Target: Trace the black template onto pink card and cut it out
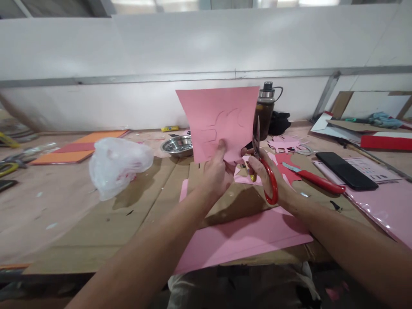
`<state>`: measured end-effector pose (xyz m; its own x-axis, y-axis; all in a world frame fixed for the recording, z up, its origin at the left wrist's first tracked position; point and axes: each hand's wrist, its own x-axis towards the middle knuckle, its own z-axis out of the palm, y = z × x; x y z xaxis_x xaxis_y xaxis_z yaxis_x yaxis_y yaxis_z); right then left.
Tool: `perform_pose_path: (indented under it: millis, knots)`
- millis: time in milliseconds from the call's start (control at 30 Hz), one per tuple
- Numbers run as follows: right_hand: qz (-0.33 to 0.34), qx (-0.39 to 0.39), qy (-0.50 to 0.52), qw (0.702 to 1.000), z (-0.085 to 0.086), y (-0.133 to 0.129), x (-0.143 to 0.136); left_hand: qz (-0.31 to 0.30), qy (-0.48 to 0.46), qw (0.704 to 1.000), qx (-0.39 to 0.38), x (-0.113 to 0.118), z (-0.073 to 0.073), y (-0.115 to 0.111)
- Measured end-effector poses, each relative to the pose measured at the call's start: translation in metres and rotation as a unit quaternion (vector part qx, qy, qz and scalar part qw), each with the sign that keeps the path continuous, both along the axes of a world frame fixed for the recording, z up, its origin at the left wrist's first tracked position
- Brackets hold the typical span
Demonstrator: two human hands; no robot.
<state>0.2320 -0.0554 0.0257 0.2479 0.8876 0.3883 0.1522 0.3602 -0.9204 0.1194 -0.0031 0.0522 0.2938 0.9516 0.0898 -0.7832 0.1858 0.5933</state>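
A pink sheet (222, 116) with pencil-like curved lines drawn on it is held upright by my left hand (219, 171), the thumb pressed on its lower front. My right hand (262, 171) grips red-handled scissors (271, 184), whose blades point upward beside the sheet's right edge. Below both hands a larger pink sheet (244, 236) lies on brown cardboard (128, 236). Pink cut pieces (285, 143) and a red piece (288, 165) lie behind and to the right of my right hand.
A crumpled plastic bag (117, 165) and a metal bowl (177, 146) stand left of the sheet. A bottle (264, 111) is behind it. Rightward lie a red-handled knife (317, 181) and a black phone (346, 170). Orange and red sheets (80, 148) lie at the left.
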Motion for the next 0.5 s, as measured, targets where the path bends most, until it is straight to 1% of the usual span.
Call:
perform_pose_path:
  millis: [167,300,400,500]
  knots:
    - [-0.001,-0.007,0.013,1.0,-0.003,0.002,0.001,0.01,0.012,0.999,-0.035,-0.002,0.001,0.001]
    - [-0.001,-0.021,0.009,1.0,-0.006,0.002,0.002,0.029,0.001,0.999,-0.032,-0.002,0.0,0.002]
    - [0.016,-0.024,0.01,1.0,-0.002,0.0,0.002,0.028,0.0,0.999,-0.033,-0.002,-0.001,0.003]
    - [0.021,-0.006,0.018,1.0,0.005,-0.004,0.002,0.023,0.018,0.998,-0.057,-0.004,-0.004,0.005]
